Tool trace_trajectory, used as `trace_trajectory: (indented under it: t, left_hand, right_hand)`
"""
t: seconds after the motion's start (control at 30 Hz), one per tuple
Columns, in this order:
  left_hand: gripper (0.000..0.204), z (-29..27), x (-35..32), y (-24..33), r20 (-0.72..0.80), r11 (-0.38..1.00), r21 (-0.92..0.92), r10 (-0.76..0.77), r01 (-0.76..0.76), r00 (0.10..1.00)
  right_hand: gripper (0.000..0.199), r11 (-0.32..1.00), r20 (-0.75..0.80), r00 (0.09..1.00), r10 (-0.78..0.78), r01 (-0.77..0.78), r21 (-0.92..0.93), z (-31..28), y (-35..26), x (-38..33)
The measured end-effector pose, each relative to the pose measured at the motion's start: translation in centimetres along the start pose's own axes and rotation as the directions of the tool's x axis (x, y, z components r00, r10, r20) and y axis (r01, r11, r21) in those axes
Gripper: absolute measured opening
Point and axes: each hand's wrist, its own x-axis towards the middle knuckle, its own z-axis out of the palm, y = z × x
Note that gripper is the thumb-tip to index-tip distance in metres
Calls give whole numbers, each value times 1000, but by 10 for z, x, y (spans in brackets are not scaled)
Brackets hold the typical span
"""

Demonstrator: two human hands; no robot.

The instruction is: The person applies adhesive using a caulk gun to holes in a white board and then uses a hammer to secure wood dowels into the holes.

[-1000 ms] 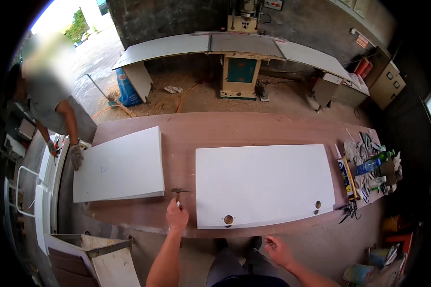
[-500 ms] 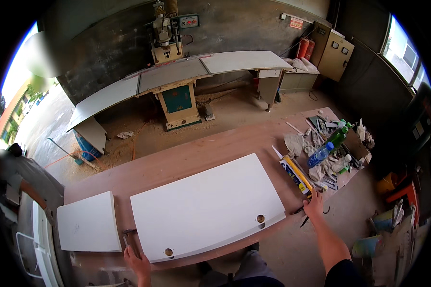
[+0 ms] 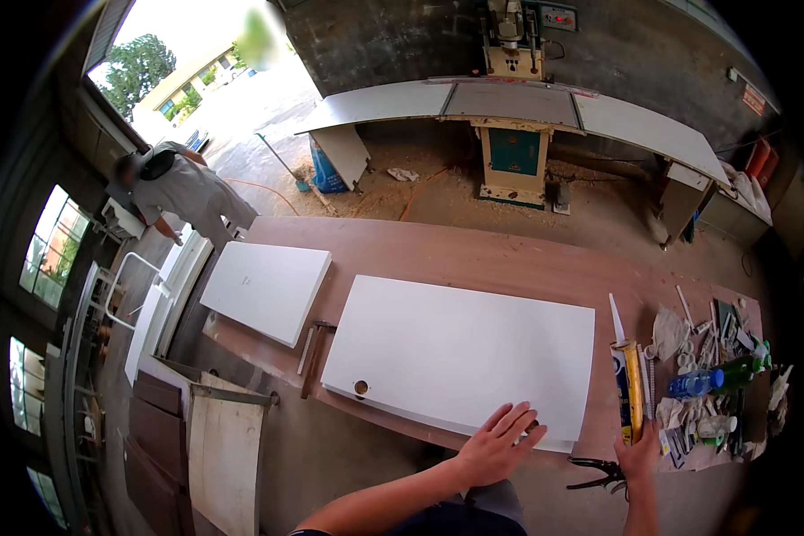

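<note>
A large white panel [image 3: 464,348] lies flat on the brown worktable [image 3: 402,241], with a round hole [image 3: 361,387] near its front left corner. My left hand [image 3: 500,442] rests on the panel's front right part, fingers extended over the second hole [image 3: 532,427], which they partly hide. At the table's right side my right hand [image 3: 639,454] is closed around a caulking gun [image 3: 632,393], loaded with a blue and yellow tube, its pale nozzle pointing away from me. The gun's black handle and trigger [image 3: 601,472] stick out left of the hand. A hammer [image 3: 310,348] lies beside the panel's left edge.
A smaller white panel [image 3: 263,290] lies to the left. Tools, rags, a blue bottle [image 3: 695,384] and a green bottle [image 3: 740,371] crowd the table's right end. A co-worker [image 3: 188,192] bends at the far left. Beyond the table stands a machine [image 3: 514,161] with long wings.
My left hand has left the hammer and moved right, onto the panel by its right hole. My right hand now grips the caulking gun. The view has turned left, bringing in the co-worker.
</note>
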Motion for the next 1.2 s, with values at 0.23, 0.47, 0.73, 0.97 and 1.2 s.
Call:
trace_trajectory:
  t: [0.23, 0.47, 0.73, 0.97, 1.2]
  left_hand:
    - [38, 10, 44, 22, 439, 988, 117, 35, -96, 898]
    - [41, -34, -32, -52, 54, 990, -44, -133, 136, 990]
    - [39, -76, -78, -92, -179, 994, -97, -69, 53, 981]
    - [35, -84, -108, -116, -269, 975, -218, -108, 48, 957]
    - [36, -79, -126, -135, -293, 960, -258, -181, 104, 939]
  right_hand:
    - [47, 783, 145, 780, -608, 620, -53, -60, -153, -35]
    - [63, 855, -73, 865, -497, 502, 133, -64, -125, -114]
    - [71, 857, 730, 574, -371, -91, 507, -38, -170, -76]
    - [61, 865, 779, 498, -380, -107, 490, -22, -223, -85]
    - [45, 962, 858, 506, -86, -182, 204, -13, -240, -113]
